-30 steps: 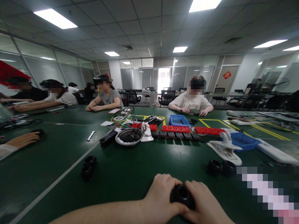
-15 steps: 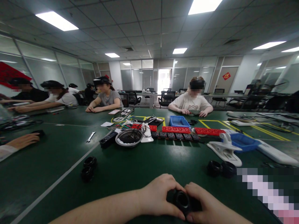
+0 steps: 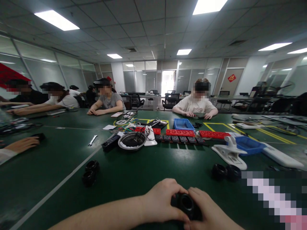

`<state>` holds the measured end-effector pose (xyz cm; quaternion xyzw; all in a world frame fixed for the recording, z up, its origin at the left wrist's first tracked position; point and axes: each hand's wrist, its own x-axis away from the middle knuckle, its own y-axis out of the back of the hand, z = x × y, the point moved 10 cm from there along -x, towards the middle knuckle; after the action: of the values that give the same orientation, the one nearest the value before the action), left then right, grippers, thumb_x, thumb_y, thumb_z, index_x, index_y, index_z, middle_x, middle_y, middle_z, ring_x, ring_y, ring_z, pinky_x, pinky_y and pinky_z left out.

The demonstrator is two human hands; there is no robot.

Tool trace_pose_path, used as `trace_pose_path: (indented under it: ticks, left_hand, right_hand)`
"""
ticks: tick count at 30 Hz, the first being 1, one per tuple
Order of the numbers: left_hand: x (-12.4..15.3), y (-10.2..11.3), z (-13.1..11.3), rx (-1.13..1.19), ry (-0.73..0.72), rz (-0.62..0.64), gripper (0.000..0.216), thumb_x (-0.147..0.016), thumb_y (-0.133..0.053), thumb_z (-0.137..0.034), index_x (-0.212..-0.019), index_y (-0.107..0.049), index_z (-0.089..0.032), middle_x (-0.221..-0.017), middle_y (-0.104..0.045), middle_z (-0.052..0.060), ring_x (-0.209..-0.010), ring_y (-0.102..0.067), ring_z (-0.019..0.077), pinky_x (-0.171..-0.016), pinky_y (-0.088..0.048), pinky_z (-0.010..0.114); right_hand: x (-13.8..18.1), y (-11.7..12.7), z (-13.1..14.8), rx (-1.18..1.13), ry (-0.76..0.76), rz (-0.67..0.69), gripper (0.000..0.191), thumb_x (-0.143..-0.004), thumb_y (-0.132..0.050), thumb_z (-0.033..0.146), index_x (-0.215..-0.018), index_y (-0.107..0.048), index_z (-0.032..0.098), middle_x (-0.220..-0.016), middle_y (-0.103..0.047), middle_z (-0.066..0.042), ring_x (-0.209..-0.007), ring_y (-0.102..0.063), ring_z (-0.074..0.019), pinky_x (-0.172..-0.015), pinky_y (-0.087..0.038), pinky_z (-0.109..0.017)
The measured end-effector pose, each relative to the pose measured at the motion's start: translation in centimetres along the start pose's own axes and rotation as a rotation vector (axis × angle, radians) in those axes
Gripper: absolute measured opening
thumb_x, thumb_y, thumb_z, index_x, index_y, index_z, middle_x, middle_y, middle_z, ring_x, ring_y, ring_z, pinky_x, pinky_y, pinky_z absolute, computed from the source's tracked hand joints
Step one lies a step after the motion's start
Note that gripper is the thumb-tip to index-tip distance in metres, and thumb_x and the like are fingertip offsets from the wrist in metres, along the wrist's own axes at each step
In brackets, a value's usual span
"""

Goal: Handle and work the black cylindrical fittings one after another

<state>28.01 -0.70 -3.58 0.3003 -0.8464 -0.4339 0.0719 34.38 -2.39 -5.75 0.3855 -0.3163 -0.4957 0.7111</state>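
Observation:
Low in front of me, my left hand (image 3: 164,199) and my right hand (image 3: 206,207) close round a black part with a round, hollow, wheel-like end (image 3: 187,203). Fingers and thumb of my left hand wrap its left side. My right hand presses in from the right, covering part of it. More of the dark part lies under the palms, so its full shape is hidden. Two black wheel-like rings (image 3: 226,172) sit on the green table beyond my right hand. Two more black rings (image 3: 90,172) stand to the left, beyond my left forearm.
A white clamp stand (image 3: 230,153) and a blue tray (image 3: 250,145) are at right. Ahead lie a metal bowl (image 3: 131,147), red strips (image 3: 181,132) and a black socket strip (image 3: 179,139). A wrench (image 3: 92,140) and a co-worker's hand (image 3: 22,144) are at left.
My right hand has shifted slightly left and closer round the black part. My left hand stays almost in place. The whole view has moved a little.

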Motion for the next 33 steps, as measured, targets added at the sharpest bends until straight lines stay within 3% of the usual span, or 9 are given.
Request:
trace_pose_path:
  ticks: [4, 9, 17, 20, 23, 27, 33]
  left_hand:
    - [-0.1, 0.0, -0.7, -0.015, -0.118, 0.078, 0.045, -0.068, -0.071, -0.042, -0.108, -0.058, -0.027, -0.086, -0.059, -0.002, -0.081, -0.055, 0.0166, -0.073, -0.04, 0.023]
    - [0.1, -0.2, -1.0, 0.006, -0.162, 0.096, 0.044, -0.066, -0.072, -0.043, -0.104, -0.059, -0.025, -0.084, -0.06, -0.003, -0.078, -0.055, 0.0157, -0.072, -0.04, 0.022]
    - [0.6, 0.2, 0.5, -0.045, 0.149, -0.018, 0.05, -0.052, -0.076, -0.05, -0.089, -0.061, -0.02, -0.083, -0.057, 0.0, -0.075, -0.054, 0.0187, -0.065, -0.042, 0.026]
    - [0.2, 0.4, 0.0, -0.049, 0.081, 0.003, 0.048, -0.056, -0.076, -0.048, -0.092, -0.061, -0.02, -0.084, -0.058, 0.001, -0.076, -0.054, 0.0185, -0.068, -0.043, 0.026]
    - [0.0, 0.4, -0.5, -0.025, -0.02, 0.041, 0.046, -0.06, -0.075, -0.044, -0.096, -0.059, -0.021, -0.086, -0.058, 0.0, -0.079, -0.055, 0.0174, -0.072, -0.043, 0.024]
    - [0.2, 0.3, -1.0, -0.002, -0.121, 0.075, 0.043, -0.063, -0.074, -0.042, -0.098, -0.059, -0.022, -0.088, -0.059, 0.0, -0.083, -0.055, 0.0165, -0.075, -0.041, 0.022]
    - [0.4, 0.1, -1.0, 0.015, -0.141, 0.053, 0.045, -0.059, -0.077, -0.041, -0.096, -0.06, -0.023, -0.09, -0.057, 0.0, -0.088, -0.052, 0.0178, -0.078, -0.04, 0.024]
  right_hand:
    - [0.2, 0.0, -0.1, -0.165, 0.008, 0.111, 0.027, -0.062, -0.07, 0.024, -0.086, -0.062, 0.015, -0.087, -0.057, -0.005, -0.086, -0.05, -0.0226, -0.075, -0.037, -0.031]
    - [0.2, -0.3, -0.6, -0.093, -0.035, 0.107, 0.027, -0.055, -0.074, 0.022, -0.078, -0.063, 0.014, -0.08, -0.057, -0.003, -0.078, -0.05, -0.0209, -0.067, -0.036, -0.028]
    - [-0.1, -1.1, -0.1, 0.173, -0.04, -0.001, 0.039, -0.061, -0.067, 0.05, -0.075, -0.061, 0.014, -0.078, -0.061, -0.009, -0.074, -0.052, -0.0267, -0.066, -0.034, -0.036]
    - [-0.1, -0.7, -0.3, 0.118, -0.046, -0.004, 0.045, -0.056, -0.071, 0.049, -0.083, -0.061, 0.015, -0.085, -0.061, -0.01, -0.079, -0.052, -0.0279, -0.07, -0.036, -0.037]
    - [0.1, -0.4, 0.0, -0.082, 0.003, 0.044, 0.046, -0.055, -0.075, 0.035, -0.094, -0.059, 0.017, -0.094, -0.059, -0.007, -0.086, -0.052, -0.0253, -0.076, -0.037, -0.033]
    - [0.3, -0.3, -0.3, -0.177, -0.029, 0.114, 0.027, -0.058, -0.067, 0.016, -0.084, -0.062, 0.019, -0.089, -0.058, -0.003, -0.087, -0.052, -0.0221, -0.077, -0.037, -0.03]
    - [0.2, -0.5, -0.8, -0.077, -0.031, 0.063, 0.022, -0.056, -0.068, 0.019, -0.077, -0.06, 0.019, -0.081, -0.057, -0.002, -0.079, -0.05, -0.0204, -0.069, -0.036, -0.028]
